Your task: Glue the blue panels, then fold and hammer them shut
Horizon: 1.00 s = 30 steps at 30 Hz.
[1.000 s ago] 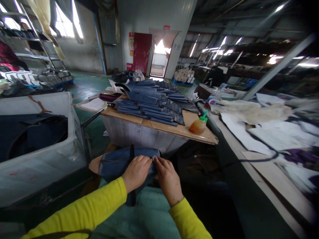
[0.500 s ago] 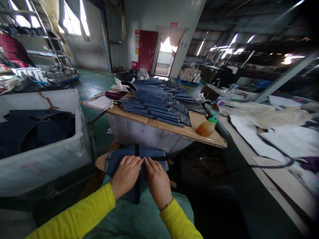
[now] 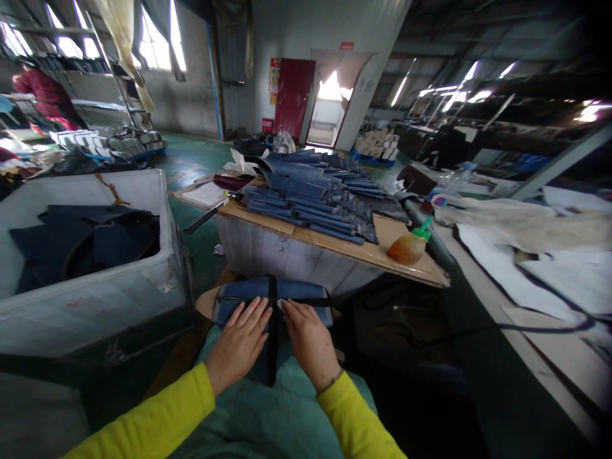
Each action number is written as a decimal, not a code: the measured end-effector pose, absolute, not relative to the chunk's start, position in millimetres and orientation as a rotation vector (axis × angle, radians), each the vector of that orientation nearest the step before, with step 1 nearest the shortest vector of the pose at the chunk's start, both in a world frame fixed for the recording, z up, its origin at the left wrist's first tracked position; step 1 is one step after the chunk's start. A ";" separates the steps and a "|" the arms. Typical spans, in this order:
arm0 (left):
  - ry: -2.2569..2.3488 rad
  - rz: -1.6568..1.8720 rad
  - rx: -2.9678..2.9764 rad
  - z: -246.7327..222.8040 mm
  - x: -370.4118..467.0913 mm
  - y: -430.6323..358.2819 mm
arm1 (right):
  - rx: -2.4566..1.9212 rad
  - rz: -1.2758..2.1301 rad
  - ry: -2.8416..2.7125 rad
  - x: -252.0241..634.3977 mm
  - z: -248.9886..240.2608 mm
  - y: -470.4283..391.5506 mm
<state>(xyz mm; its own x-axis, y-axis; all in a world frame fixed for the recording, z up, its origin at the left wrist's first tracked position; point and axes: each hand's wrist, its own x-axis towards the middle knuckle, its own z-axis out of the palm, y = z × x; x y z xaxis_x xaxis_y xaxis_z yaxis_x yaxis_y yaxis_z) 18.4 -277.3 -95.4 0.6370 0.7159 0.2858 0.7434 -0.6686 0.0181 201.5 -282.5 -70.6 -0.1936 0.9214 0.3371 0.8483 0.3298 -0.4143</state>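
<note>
A dark blue fabric piece (image 3: 301, 290) lies over a support in front of me, above the green cloth on my lap. Black straps (image 3: 272, 357) cross near its middle. My left hand (image 3: 243, 341) rests on the left half of the piece, its fingers stretched out and slightly apart. Just right of the crossing is my right hand (image 3: 310, 344), fingers together and bent down, with the fingertips at a small whitish thing (image 3: 280, 306) on the strap. The right thumb is mostly hidden, and what the small thing is cannot be made out.
Stacked blue pieces (image 3: 306, 213) lie on a cardboard-topped bin ahead, beside a bottle (image 3: 407, 247) with a green nozzle and a black-handled tool (image 3: 208, 215). A white bin (image 3: 172, 255) with blue pieces stands left. A cluttered table (image 3: 526, 331) runs along the right. A person (image 3: 50, 92) is far left.
My left hand has flattened and its fingers have spread, drawing slightly away from my right hand. The right hand stays near the strap crossing. The whole view has shifted a little.
</note>
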 end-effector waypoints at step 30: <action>-1.476 -0.590 -2.676 -64.1 16.2 -267.1 | -1.545 0.254 -2.095 203.3 -68.0 -282.1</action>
<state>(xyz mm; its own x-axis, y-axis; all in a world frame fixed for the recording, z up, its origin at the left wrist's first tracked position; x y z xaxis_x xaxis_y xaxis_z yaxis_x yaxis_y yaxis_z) 16.2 -267.1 -64.1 0.4785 0.8099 0.3393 0.8208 -0.5498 0.1549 203.3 -282.1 -68.0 -0.2143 0.9310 0.2955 0.8334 0.3320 -0.4418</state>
